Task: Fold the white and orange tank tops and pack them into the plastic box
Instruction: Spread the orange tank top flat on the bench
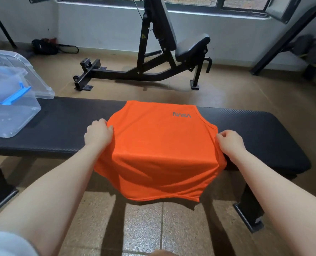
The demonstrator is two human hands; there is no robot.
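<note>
An orange tank top (159, 145) with a grey NASA logo lies across the black padded bench (255, 130). Its lower part hangs over the bench's near edge. My left hand (98, 133) pinches the top's left side edge. My right hand (230, 142) grips its right side edge. The clear plastic box (14, 115) with blue latches stands on the bench's left end, and pale fabric shows faintly inside it. The box's clear lid (29, 74) leans behind it. I cannot make out the white tank top for certain.
A black adjustable weight bench (153, 58) stands on the tiled floor behind. A dark bag (44, 46) lies by the back wall on the left. More gym equipment (305, 52) stands at the far right. Windows run along the back wall.
</note>
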